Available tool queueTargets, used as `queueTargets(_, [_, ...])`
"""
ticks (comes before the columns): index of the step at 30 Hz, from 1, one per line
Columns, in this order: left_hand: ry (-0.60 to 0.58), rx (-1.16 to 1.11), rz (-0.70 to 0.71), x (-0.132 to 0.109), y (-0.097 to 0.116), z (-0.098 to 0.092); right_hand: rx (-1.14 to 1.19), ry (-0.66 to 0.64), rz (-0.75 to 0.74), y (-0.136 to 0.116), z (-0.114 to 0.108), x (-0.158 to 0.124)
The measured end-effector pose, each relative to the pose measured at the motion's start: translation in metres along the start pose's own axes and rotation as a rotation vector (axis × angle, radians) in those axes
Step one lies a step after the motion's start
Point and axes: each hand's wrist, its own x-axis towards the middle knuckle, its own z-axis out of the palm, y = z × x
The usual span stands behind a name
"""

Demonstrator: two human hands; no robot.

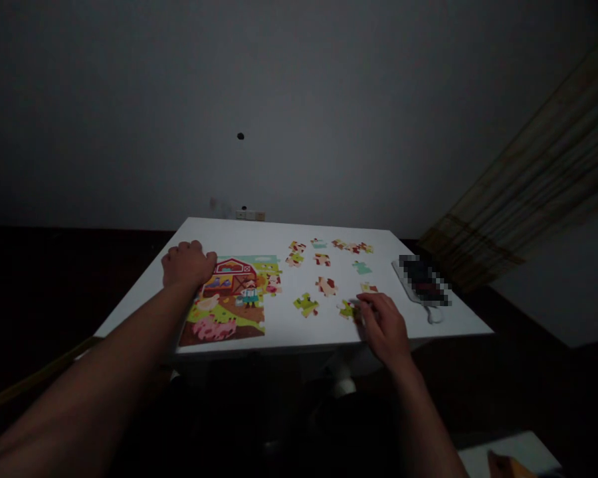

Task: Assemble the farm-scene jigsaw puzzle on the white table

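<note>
A farm-scene jigsaw puzzle (229, 299) with a red barn, a pig and a figure lies on the left of the white table. My left hand (187, 263) rests palm down at its upper left corner, fingers spread a little, the thumb touching the puzzle's edge. My right hand (385, 325) is low over the table's front, its bent fingers at a green puzzle piece (347, 309) whose right side they partly cover. Just beyond those fingers lies a tan piece (369, 287). Closer to the middle are a green piece (305, 304) and a brown-and-cream piece (325, 286).
More loose pieces lie farther back, among them a pale blue one (361, 267) and a joined strip (351, 246). A blurred-out dark object (423, 279) with a strap sits on the right of the white table (289, 332). A curtain (518, 172) hangs at the right.
</note>
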Motion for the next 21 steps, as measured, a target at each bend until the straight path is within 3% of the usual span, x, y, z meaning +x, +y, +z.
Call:
queueTargets(4, [-0.008, 0.014, -0.006, 0.002, 0.0, 0.001, 0.057, 0.0, 0.093, 0.004, 0.004, -0.001])
queueTargets(11, [0.0, -0.008, 0.001, 0.007, -0.004, 0.005, -0.08, -0.251, -0.044, -0.007, 0.002, 0.003])
queueTargets(16, [-0.008, -0.02, -0.013, 0.005, -0.004, 0.002, -0.046, -0.267, -0.031, -0.005, 0.002, 0.003])
queueTargets(21, [-0.019, -0.027, -0.005, -0.002, 0.001, -0.007, -0.061, -0.202, 0.011, 0.0, 0.011, 0.009])
